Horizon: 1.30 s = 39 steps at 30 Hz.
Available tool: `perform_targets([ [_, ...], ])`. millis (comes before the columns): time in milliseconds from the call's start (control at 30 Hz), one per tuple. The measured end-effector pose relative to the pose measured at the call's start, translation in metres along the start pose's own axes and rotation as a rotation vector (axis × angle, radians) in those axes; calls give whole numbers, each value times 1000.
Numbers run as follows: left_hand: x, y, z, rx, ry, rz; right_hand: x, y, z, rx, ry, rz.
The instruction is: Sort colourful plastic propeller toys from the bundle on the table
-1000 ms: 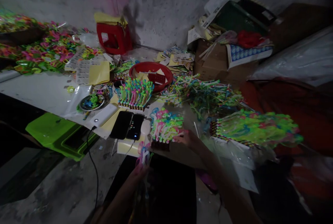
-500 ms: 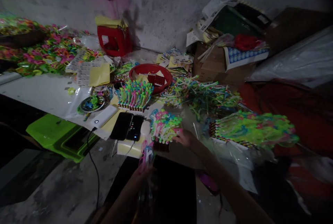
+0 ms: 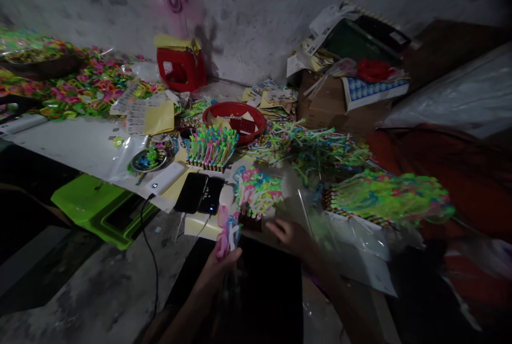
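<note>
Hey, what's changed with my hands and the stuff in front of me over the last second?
Your right hand has drawn back toward you from the near right edge of the colorful bunch; it seems to have let go. Your left hand still grips the pink, white and blue strands. The bunch, the phones and the red basin stayed put.

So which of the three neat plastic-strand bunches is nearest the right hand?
The middle bunch, beside the white rounded object: it sits close to the right hand, while the left bunch and right bunch are farther off.
</note>
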<state>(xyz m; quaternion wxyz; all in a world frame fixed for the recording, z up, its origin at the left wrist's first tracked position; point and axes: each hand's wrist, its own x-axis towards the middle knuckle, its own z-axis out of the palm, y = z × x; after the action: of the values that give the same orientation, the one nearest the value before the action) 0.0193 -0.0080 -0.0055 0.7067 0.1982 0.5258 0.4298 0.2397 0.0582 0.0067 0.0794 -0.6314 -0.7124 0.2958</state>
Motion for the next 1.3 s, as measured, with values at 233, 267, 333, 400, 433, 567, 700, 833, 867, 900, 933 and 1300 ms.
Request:
perform_targets([
  [233,1,-4,10,57,56,110,-63,-60,66,815,-335,-21],
  [267,0,-3,10,67,69,120,-65,-63,72,839,-298,9],
  [333,-1,0,9,76,79,115,-65,-62,76,831,-242,49],
  [400,-1,2,7,73,56,91,-61,-55,74,812,-227,40],
  [433,0,2,5,67,43,76,-58,-49,70,817,-231,23],
  [567,1,0,-6,0,58,-54,-37,-14,46,925,-247,61],
  [700,0,1,-16,-32,46,-183,-6,25,25,839,30,150],
  [833,1,5,-18,-70,40,-195,17,43,21,580,166,96],
  [867,2,5,-18,-88,59,-195,20,45,22,524,178,84],
  [900,2,5,-18,-106,79,-197,21,45,23,478,181,75],
  [933,3,5,-18,-124,92,-194,23,45,25,445,178,68],
  [1300,2,8,-16,-83,72,-266,19,43,34,482,59,-62],
])
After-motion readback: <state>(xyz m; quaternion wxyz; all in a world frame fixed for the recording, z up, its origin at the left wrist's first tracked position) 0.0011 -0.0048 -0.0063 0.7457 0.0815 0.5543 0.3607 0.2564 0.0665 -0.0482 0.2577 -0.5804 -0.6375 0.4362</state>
